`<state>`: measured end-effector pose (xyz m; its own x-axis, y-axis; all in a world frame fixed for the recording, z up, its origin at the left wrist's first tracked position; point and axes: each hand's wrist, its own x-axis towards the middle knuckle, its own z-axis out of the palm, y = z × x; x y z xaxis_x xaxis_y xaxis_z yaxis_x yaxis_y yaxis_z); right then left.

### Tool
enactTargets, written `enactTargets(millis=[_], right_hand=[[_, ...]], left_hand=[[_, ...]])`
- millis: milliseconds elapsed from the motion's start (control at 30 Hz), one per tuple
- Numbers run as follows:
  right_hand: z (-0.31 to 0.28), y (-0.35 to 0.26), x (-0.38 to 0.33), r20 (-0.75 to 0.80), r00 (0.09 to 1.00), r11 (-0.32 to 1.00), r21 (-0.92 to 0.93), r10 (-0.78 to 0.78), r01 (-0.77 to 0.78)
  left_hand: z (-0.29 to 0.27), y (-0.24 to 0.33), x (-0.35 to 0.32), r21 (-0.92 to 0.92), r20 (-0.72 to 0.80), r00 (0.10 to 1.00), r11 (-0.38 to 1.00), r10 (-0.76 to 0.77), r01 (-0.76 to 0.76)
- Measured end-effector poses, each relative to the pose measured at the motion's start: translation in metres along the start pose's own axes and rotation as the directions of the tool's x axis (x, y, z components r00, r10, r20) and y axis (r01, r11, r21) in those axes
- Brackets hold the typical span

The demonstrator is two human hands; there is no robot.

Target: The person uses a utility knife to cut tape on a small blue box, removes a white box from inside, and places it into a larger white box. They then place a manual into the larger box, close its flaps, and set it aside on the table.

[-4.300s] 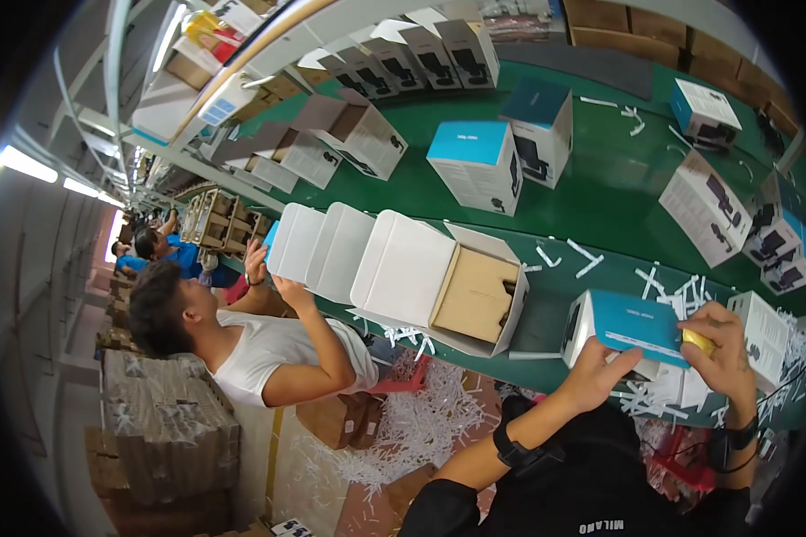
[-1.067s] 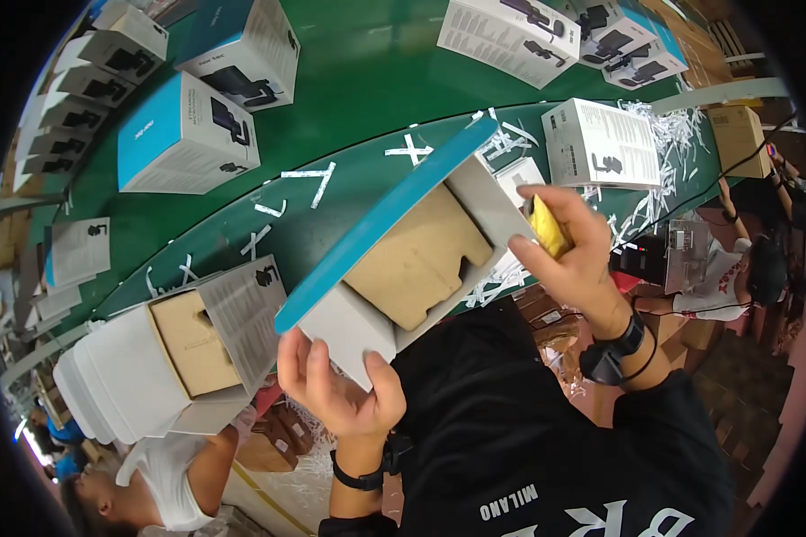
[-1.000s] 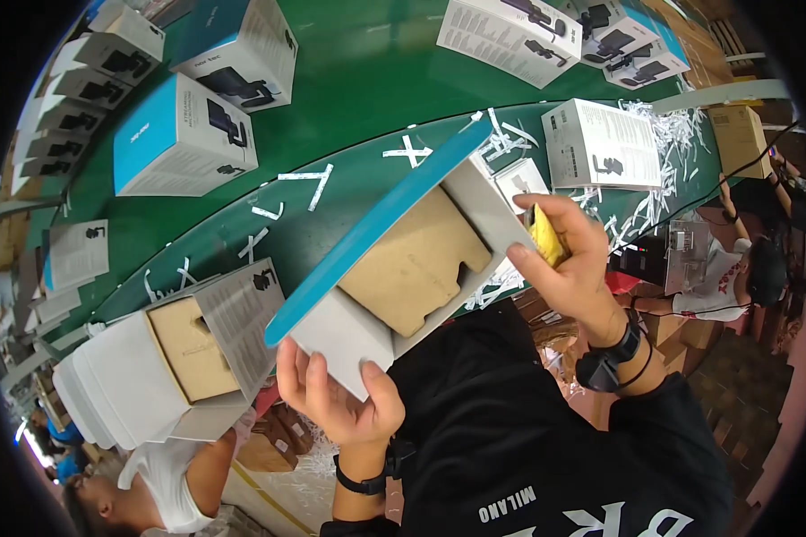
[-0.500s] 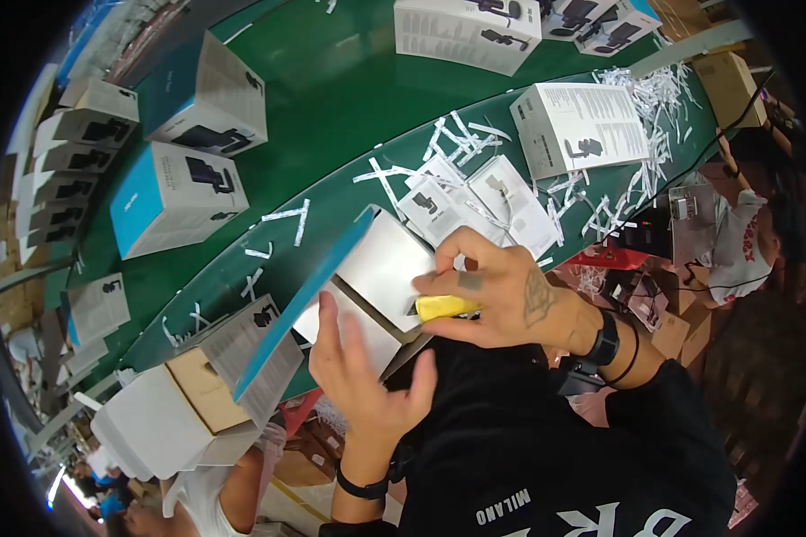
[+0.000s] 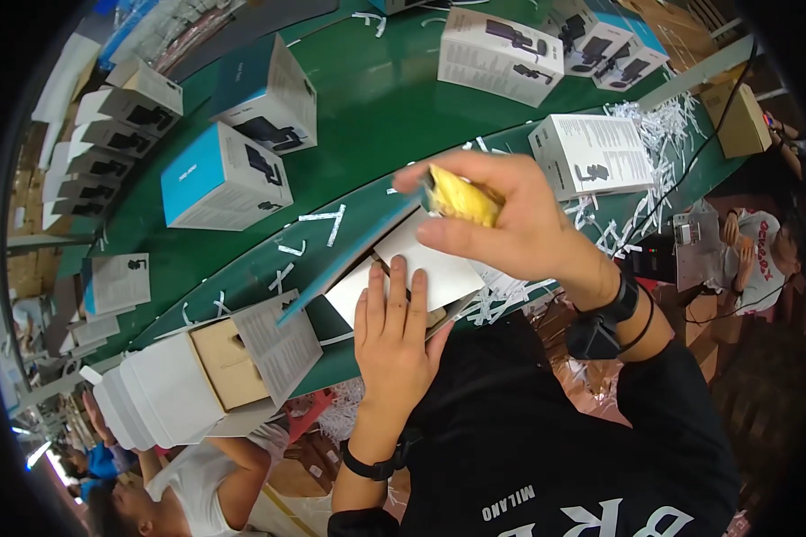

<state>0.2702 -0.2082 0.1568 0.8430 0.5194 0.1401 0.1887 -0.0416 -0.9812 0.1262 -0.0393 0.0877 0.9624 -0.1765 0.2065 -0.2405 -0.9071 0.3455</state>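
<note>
My left hand (image 5: pixel 394 345) lies flat, fingers together, on a white flap of the open product box (image 5: pixel 421 264) at the table's near edge. The box's blue lid (image 5: pixel 345 259) stands up to the left of it. Above the box my right hand (image 5: pixel 510 224) is shut on a small yellow object (image 5: pixel 461 195), pinched between thumb and fingers. A black watch sits on my right wrist and a black band on my left wrist.
The green table (image 5: pixel 376 107) carries several closed white-and-blue boxes (image 5: pixel 224 179) and one white box (image 5: pixel 591 154) to the right, among strips of shredded white paper (image 5: pixel 654 134). An open white box with a brown insert (image 5: pixel 215 367) stands at left, beside a seated person (image 5: pixel 206 465). Another person (image 5: pixel 761 255) sits at right.
The box's white flap has come down over the brown insert and my left hand now presses on it. My right hand has lifted above the box with the yellow object.
</note>
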Motion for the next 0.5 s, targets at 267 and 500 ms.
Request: enactTargets(millis=[267, 500], right_hand=[[-0.012, 0.011, -0.036, 0.268, 0.959, 0.975, -0.171, -0.090, 0.140], [-0.009, 0.027, -0.065, 0.319, 0.925, 0.882, -0.349, -0.206, 0.317]], left_hand=[[-0.001, -0.010, -0.017, -0.113, 0.003, 0.999, 0.993, -0.038, 0.038], [-0.045, 0.003, -0.017, -0.311, 0.223, 0.974, 0.950, 0.040, 0.033]])
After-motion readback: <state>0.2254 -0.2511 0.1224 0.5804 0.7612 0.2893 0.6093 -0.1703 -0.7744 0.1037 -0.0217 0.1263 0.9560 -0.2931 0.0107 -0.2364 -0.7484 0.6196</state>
